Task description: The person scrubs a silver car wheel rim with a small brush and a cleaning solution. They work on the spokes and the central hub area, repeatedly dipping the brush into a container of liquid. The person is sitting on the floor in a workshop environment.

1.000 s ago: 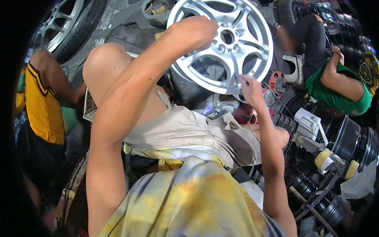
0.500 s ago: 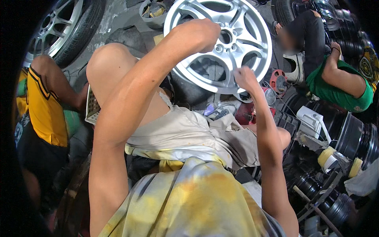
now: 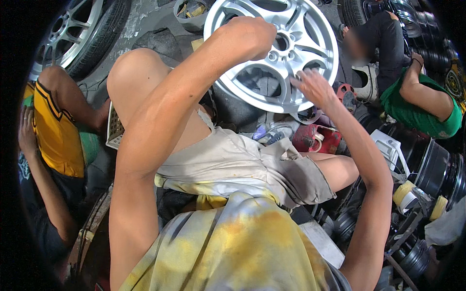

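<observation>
A silver alloy wheel (image 3: 310,51), bare of a tyre, faces up in front of me with its round centre hole showing. My left hand (image 3: 255,36) is curled over the left side of its hub. The fingers are bent down out of sight, so what they hold cannot be made out. Over the lower right spokes and rim is my right hand (image 3: 315,87). Its fingers are spread apart, slightly blurred, and nothing shows in them; whether they touch the metal I cannot tell.
A round tub (image 3: 191,22) of odds and ends stands beyond my left knee. A tyred wheel (image 3: 104,43) is at far left, near a person in yellow shorts (image 3: 60,140). Near my right forearm lies a red container (image 3: 323,140). Another person in green (image 3: 422,109) sits at right by dark wheels.
My right hand has opened from a closed shape and its forearm has swung outward to the right. The left hand keeps its place on the wheel. At far left, another person's arm has appeared.
</observation>
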Demonstrator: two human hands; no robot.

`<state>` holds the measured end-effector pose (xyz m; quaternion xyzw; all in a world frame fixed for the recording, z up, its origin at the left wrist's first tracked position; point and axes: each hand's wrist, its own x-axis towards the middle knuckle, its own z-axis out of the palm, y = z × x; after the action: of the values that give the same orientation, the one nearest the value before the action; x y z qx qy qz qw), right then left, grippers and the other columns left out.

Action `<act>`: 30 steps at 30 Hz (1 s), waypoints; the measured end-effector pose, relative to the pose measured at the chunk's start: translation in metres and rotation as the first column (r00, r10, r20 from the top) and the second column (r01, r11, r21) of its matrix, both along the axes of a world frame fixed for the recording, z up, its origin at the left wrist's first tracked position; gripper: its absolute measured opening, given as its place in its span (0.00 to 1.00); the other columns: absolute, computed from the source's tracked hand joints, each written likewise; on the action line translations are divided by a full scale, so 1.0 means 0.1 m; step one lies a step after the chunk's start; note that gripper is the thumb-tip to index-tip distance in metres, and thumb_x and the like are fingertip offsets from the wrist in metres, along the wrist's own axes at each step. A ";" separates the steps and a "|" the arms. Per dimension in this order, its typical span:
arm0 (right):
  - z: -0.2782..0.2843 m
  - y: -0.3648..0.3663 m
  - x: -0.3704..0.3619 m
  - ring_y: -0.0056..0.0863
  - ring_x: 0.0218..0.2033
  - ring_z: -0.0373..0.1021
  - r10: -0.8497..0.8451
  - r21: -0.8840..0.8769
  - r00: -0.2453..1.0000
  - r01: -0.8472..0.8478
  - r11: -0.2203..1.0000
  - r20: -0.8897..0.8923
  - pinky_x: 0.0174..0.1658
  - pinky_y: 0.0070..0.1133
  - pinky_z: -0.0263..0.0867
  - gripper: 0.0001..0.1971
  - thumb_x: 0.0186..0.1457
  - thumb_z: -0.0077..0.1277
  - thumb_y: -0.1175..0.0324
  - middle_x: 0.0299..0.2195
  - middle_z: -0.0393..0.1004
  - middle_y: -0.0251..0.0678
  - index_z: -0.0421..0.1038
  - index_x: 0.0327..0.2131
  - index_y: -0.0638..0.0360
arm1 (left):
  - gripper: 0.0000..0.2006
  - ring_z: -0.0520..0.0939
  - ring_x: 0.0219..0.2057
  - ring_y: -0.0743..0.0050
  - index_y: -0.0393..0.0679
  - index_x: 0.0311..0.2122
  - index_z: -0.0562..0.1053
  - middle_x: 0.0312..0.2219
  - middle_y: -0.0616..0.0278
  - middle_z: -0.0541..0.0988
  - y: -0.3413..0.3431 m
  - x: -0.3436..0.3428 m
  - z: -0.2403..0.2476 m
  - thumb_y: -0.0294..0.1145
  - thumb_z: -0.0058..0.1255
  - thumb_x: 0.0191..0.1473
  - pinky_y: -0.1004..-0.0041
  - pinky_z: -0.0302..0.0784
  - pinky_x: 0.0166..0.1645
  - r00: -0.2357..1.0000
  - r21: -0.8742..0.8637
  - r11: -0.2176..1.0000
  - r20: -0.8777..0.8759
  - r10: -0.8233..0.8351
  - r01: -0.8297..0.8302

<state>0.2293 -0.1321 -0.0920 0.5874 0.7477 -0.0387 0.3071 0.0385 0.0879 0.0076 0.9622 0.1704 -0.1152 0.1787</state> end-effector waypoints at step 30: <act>0.15 -0.09 -0.19 0.28 0.50 0.69 0.060 -0.355 0.998 -0.057 0.933 -0.002 0.50 0.26 0.67 0.15 0.60 0.49 0.69 0.54 0.66 0.33 0.73 0.50 0.45 | 0.16 0.85 0.42 0.46 0.37 0.45 0.79 0.41 0.43 0.82 0.05 -0.05 -0.11 0.22 0.51 0.49 0.59 0.81 0.46 0.999 -0.015 1.000 0.039 -0.016 0.017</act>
<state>0.2107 -0.1414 -0.0770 0.4999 0.7443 -0.1613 0.4124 0.0333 0.0925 -0.0037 0.9642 0.1581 -0.0990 0.1883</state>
